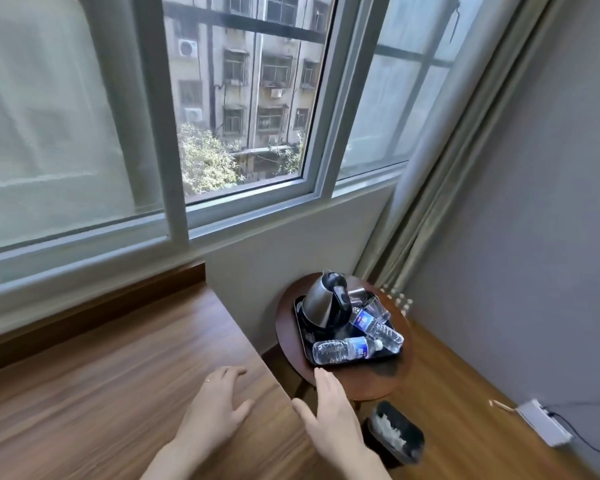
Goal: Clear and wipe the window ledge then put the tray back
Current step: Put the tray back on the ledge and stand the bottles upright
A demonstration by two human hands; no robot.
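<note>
Hands reach forward with fingers spread, holding nothing: left hand [215, 407] over the brown wooden ledge [118, 358], right hand [329, 410] just short of the black rectangular tray [303, 337] carrying a steel kettle [321, 303] and plastic water bottles [347, 349] on the round wooden table [371, 379].

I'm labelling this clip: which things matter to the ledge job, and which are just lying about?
Job: wooden ledge; black tray with kettle, two water bottles and glasses; both hands, open.

Lying about: round side table; bin; curtain; white box on the floor.
</note>
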